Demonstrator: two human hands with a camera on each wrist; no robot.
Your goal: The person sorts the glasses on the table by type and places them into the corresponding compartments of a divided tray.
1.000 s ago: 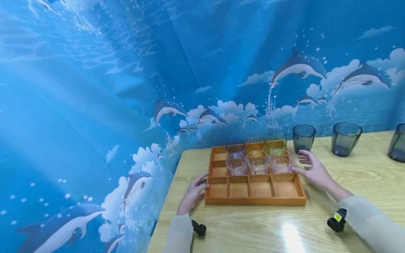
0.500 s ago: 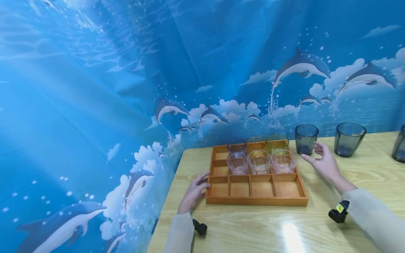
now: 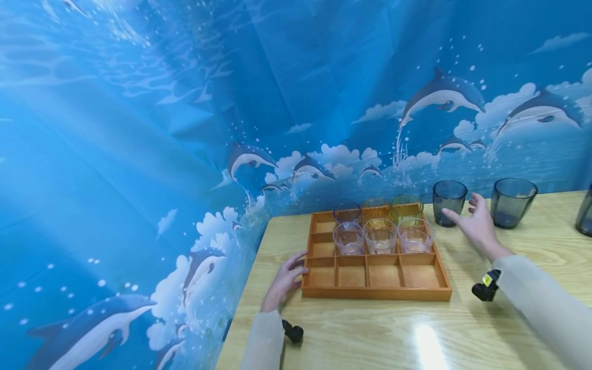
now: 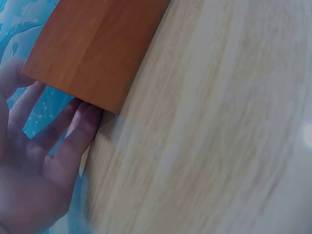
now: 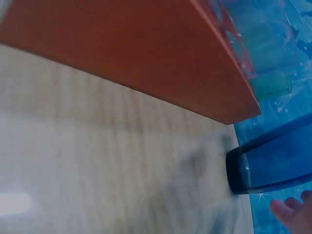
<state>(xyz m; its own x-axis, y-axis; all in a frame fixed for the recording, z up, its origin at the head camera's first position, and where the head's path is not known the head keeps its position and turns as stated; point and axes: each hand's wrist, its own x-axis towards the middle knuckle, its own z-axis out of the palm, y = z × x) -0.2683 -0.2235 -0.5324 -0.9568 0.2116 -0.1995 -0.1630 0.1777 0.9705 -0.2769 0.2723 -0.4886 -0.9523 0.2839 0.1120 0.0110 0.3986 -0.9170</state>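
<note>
My left hand (image 3: 284,280) rests its fingers against the left side of a wooden compartment tray (image 3: 376,294); in the left wrist view the fingertips (image 4: 90,119) meet the tray's corner. Clear tumblers (image 3: 380,239) fill part of the tray's middle row, with blue (image 3: 347,211), amber (image 3: 375,209) and green (image 3: 408,205) glasses behind. My right hand (image 3: 481,226) is spread at a dark grey glass (image 3: 449,195) right of the tray. Its thumb overlaps the glass, and its other fingers stand off the right side. The right wrist view has those fingers (image 5: 287,209) apart from the glass.
A second dark glass (image 3: 513,203) stands close to the right of my right hand. Another (image 3: 586,213) is cut off at the right edge. The blue dolphin curtain (image 3: 296,103) hangs behind and left of the wooden table (image 3: 351,334).
My right hand has moved from the tray's right side, away and rightward, to the nearest dark glass. The left hand stays at the tray.
</note>
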